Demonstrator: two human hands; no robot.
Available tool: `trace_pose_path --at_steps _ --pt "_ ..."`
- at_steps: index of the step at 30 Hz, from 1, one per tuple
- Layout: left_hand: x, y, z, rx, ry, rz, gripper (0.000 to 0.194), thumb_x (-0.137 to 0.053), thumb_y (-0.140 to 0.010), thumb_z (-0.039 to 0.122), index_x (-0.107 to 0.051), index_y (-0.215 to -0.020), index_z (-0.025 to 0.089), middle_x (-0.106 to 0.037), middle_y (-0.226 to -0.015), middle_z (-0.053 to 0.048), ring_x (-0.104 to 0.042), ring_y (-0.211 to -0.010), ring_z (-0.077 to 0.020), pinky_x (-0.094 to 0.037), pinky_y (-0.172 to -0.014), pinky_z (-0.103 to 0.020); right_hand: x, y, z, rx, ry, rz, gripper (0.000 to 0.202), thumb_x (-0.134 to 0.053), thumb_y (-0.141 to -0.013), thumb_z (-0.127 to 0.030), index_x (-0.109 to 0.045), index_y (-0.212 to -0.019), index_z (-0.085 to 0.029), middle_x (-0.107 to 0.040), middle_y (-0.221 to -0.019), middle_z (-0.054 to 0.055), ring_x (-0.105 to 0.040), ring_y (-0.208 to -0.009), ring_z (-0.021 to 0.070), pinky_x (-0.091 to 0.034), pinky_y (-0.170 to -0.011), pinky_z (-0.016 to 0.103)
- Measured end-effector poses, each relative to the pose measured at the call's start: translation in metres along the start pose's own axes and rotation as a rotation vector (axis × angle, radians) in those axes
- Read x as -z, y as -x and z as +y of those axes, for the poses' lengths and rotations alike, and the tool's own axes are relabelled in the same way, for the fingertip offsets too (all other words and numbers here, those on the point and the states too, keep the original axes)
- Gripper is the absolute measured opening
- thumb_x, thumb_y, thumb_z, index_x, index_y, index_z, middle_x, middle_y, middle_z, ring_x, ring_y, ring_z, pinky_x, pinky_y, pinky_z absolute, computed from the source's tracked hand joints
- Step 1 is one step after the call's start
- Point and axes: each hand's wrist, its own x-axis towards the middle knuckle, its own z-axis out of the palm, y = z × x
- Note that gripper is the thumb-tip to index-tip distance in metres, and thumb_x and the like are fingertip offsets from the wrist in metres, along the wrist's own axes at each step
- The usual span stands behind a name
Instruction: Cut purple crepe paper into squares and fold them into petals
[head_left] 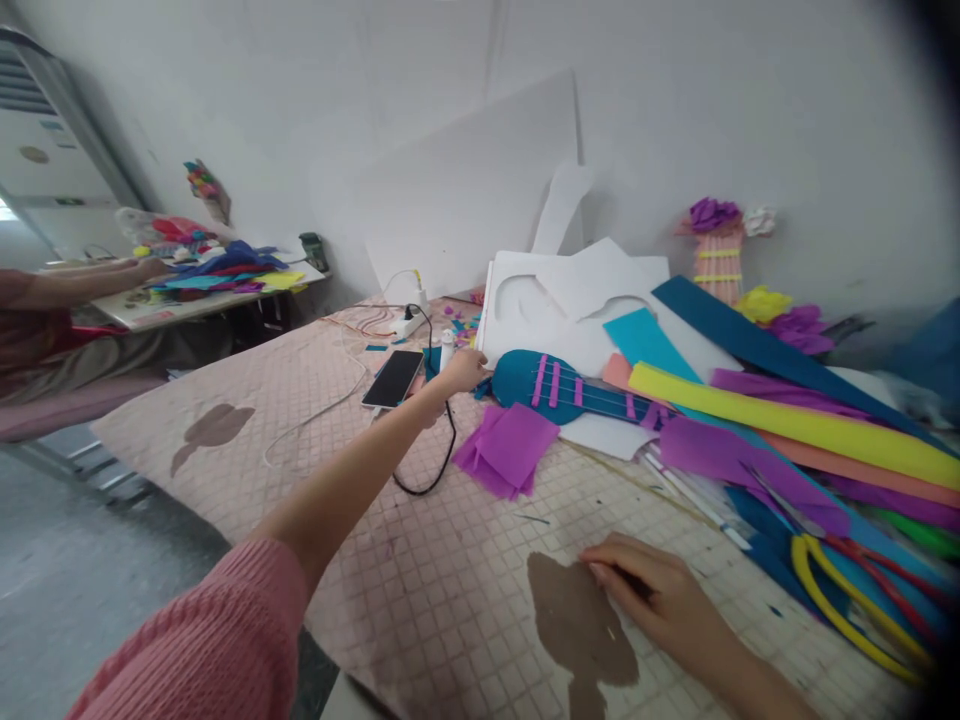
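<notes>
My left hand reaches across the table to the left end of a blue paper guitar with purple strips; its fingers are bent together, and what they hold, if anything, is too small to tell. Close by stands a small white bottle. My right hand rests low on the right, thumb and fingertips pinched at the edge of a brown shape on the tabletop. Whether anything is between those fingertips cannot be made out. Purple paper squares lie between the two hands.
A phone, a black cable and a power strip lie to the left. Scissors with yellow handles and coloured paper strips cover the right side. White boards lean at the back. Another person's arm is far left.
</notes>
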Motion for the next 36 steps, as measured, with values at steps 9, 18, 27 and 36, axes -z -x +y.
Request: trace_pose_path --at_steps 9,18,27,36 --pt "-0.015 0.06 0.014 -0.168 -0.048 -0.032 0.023 -0.057 -0.088 0.034 -0.065 -0.088 0.013 -0.066 -0.085 -0.005 -0.064 -0.082 -0.019 -0.05 -0.074 -0.031 0.002 -0.005 -0.005 0.014 0.005 0.035 0.018 -0.048 -0.091 -0.018 -0.065 -0.092 -0.021 -0.068 -0.077 0.002 -0.064 -0.068 0.0129 -0.05 -0.06 0.023" --pt "-0.042 0.077 0.016 -0.173 -0.08 -0.085 0.051 -0.079 -0.063 0.036 -0.06 -0.105 0.016 -0.067 -0.086 -0.004 -0.064 -0.084 -0.0225 -0.048 -0.068 -0.028 0.003 -0.005 -0.005 -0.002 -0.012 0.027 0.019 -0.047 -0.092 -0.021 -0.066 -0.091 -0.021 -0.066 -0.074 0.002 -0.062 -0.067 0.0131 -0.05 -0.06 0.023" --pt "-0.027 0.078 0.009 -0.293 -0.056 -0.1 0.017 -0.059 -0.082 0.018 -0.06 -0.099 0.014 -0.062 -0.093 -0.007 -0.059 -0.089 -0.0182 -0.047 -0.08 -0.029 0.004 -0.005 -0.006 -0.024 -0.01 0.006 0.019 -0.047 -0.092 -0.022 -0.066 -0.093 -0.021 -0.069 -0.08 0.004 -0.064 -0.071 0.0144 -0.051 -0.063 0.025" --pt "-0.033 0.093 0.027 -0.666 -0.02 -0.35 0.037 -0.07 -0.061 0.011 -0.063 -0.097 0.016 -0.059 -0.104 -0.006 -0.055 -0.096 -0.0207 -0.042 -0.086 -0.028 0.004 -0.005 -0.005 -0.021 0.002 -0.008 0.019 -0.047 -0.092 -0.022 -0.066 -0.093 -0.02 -0.068 -0.078 0.004 -0.063 -0.069 0.0143 -0.05 -0.06 0.025"
